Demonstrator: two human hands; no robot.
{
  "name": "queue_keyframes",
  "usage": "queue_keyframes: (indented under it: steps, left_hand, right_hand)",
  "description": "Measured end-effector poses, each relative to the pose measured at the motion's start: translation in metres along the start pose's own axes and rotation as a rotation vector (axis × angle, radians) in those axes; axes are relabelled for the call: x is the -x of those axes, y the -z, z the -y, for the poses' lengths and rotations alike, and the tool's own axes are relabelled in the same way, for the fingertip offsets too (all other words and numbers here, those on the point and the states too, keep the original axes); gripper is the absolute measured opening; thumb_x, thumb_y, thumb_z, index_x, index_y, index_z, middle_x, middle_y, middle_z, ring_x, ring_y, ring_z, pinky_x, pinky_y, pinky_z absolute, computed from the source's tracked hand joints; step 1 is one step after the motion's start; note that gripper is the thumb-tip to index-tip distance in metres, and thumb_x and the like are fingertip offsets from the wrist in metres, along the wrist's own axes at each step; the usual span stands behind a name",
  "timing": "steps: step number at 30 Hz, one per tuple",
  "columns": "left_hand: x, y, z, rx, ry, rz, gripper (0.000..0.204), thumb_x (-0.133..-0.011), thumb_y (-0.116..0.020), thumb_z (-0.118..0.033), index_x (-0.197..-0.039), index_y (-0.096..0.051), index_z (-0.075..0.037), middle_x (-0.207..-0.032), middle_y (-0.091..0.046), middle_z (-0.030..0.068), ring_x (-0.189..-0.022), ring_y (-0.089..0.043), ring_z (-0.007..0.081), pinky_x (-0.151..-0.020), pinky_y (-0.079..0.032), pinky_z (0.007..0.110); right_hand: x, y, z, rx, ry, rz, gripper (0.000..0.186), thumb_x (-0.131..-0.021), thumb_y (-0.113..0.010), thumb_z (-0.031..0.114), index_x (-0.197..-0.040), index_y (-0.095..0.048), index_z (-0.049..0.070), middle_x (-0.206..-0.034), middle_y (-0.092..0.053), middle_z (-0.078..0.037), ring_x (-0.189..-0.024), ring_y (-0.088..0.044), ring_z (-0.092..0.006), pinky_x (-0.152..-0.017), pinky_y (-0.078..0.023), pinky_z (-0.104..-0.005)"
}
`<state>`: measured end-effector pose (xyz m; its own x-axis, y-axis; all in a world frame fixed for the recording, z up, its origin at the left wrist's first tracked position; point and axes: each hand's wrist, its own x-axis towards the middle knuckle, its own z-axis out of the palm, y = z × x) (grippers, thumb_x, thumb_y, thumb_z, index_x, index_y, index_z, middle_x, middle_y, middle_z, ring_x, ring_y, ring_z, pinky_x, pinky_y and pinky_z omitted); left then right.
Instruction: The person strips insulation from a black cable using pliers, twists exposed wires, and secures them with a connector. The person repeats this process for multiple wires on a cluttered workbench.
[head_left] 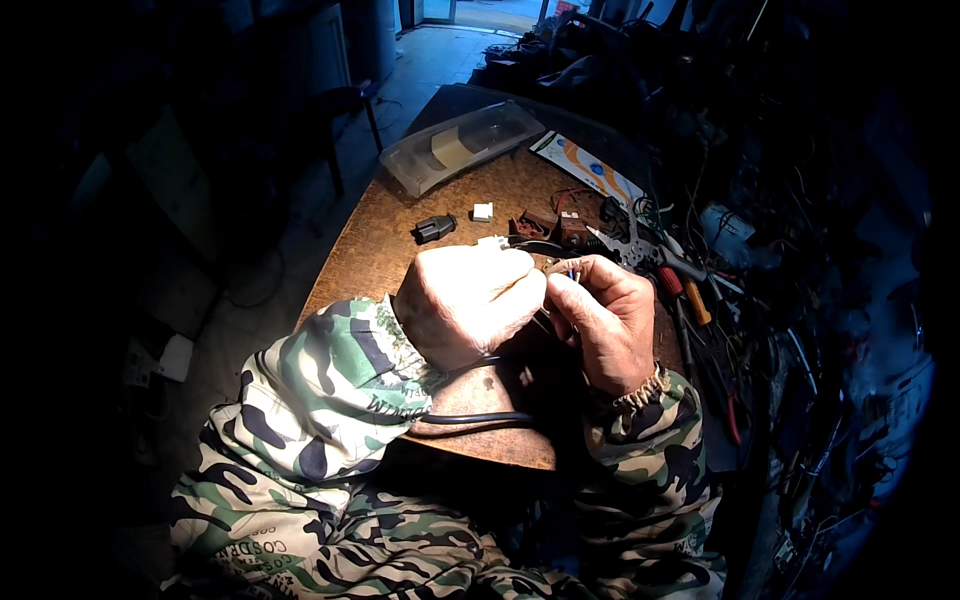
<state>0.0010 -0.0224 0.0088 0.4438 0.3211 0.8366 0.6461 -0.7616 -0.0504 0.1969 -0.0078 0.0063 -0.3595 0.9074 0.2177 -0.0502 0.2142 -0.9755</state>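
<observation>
Right of the seemingly unwired plug (433, 230), wires (571, 275) are being pinched by the right hand (612, 318); the left hand's (468, 300) grip is being hidden.

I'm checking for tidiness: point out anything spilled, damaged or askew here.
The tangled wires and tools heaped along the right stand out: they overlap so much that single strands are hard to follow. Nothing looks plainly spilled or damaged.

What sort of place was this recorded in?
Probably a small electrical repair workshop: a worn wooden table bears a black plug and a black cable, with an orange handle among clutter to the right.
</observation>
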Motion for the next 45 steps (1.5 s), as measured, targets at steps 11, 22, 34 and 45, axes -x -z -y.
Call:
queue_keyframes:
  steps: [11, 22, 34, 45]
  left_hand:
    - [0.003, 0.006, 0.008, 1.711, 1.346, 0.23, 0.027, -0.098, -0.065, -0.026, -0.098, -0.065, 0.001, -0.084, -0.068, 0.0103, -0.065, -0.069, 0.0166, -0.056, -0.057, 0.026]
    - [0.003, -0.006, 0.003, 0.494, 0.304, -0.104, 0.009, -0.082, -0.074, -0.003, -0.089, -0.069, -0.001, -0.082, -0.068, 0.013, -0.072, -0.069, 0.0226, -0.063, -0.055, 0.031]
    - [0.003, 0.002, 0.013, 1.704, 1.24, 0.274, 0.027, -0.094, -0.071, -0.019, -0.109, -0.062, 0.002, -0.09, -0.066, 0.0076, -0.074, -0.068, 0.0145, -0.069, -0.06, 0.029]
    - [-0.001, 0.009, 0.008, 1.427, 1.179, 0.305, 0.017, -0.09, -0.074, -0.009, -0.1, -0.067, 0.004, -0.084, -0.07, 0.0085, -0.066, -0.069, 0.0135, -0.063, -0.059, 0.026]
  right_hand:
    - [-0.001, -0.008, -0.001, 0.654, 0.757, -0.145, 0.019, -0.079, -0.073, -0.01, -0.095, -0.066, -0.002, -0.085, -0.067, -0.015, -0.076, -0.068, -0.0281, -0.066, -0.054, -0.0322]
    - [0.002, -0.006, -0.003, -0.024, 0.126, -0.03, 0.01, -0.097, -0.065, 0.003, -0.103, -0.068, -0.004, -0.077, -0.062, 0.0, -0.065, -0.052, -0.0023, -0.056, -0.041, -0.0181]
    - [0.001, 0.001, -0.003, 0.255, 0.388, -0.025, 0.01, -0.088, -0.072, -0.004, -0.098, -0.071, -0.002, -0.088, -0.067, -0.008, -0.078, -0.065, -0.0141, -0.067, -0.051, -0.0252]
    - [0.0, 0.005, 0.001, 0.321, 0.454, 0.03, 0.013, -0.087, -0.072, -0.004, -0.1, -0.072, -0.002, -0.093, -0.068, -0.01, -0.077, -0.067, -0.015, -0.066, -0.053, -0.025]
